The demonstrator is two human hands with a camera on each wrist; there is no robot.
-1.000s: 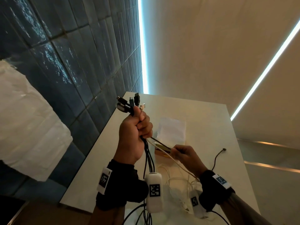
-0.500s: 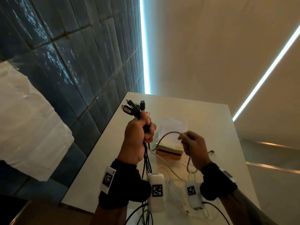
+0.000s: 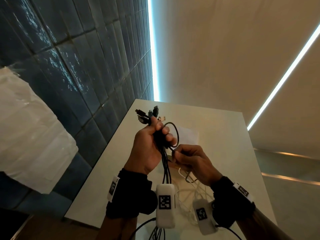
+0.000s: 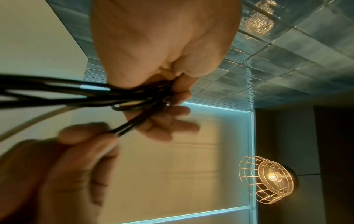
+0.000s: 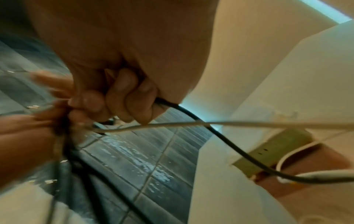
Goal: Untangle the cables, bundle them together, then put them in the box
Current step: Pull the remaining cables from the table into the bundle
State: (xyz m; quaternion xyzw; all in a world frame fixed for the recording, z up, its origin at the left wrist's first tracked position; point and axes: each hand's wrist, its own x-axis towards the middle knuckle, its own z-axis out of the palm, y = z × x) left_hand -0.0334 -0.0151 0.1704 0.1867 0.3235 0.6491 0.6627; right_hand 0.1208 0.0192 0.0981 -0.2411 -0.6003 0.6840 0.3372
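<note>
Tiles (image 3: 72, 70), dark blue and glossy, line the wall at 9 o'clock, with a white plastic-wrapped bulk (image 3: 29, 129) in front of them. Left hand (image 3: 149, 144), raised over the white bench (image 3: 225, 153), is closed in a fist round a bundle of black cables (image 3: 165, 163); the plug ends (image 3: 147, 114) fan out above the fist toward 12 o'clock, and the cords hang down past the wrist toward 6 o'clock. In the left wrist view the same cords (image 4: 57, 91) run out from under the curled fingers (image 4: 180, 94). One black cable (image 3: 174, 134) arcs in a loop from the fist toward 3 o'clock and down into the right hand (image 3: 192, 161), which sits just beside the left, lower, at about 4 o'clock of it. The right hand is curled shut round that cable; the right wrist view shows the cord (image 5: 220, 136) leaving the closed fingers (image 5: 122, 97) and trailing down toward the box (image 5: 277, 150). Box: a small card box, olive rim and brown inside, on the bench beneath the hands, largely hidden in the head view. White cables (image 3: 195, 189) lie loose on the bench at 5 o'clock, one crossing the box rim. A white sheet (image 3: 188, 135) lies on the bench beyond the hands.
</note>
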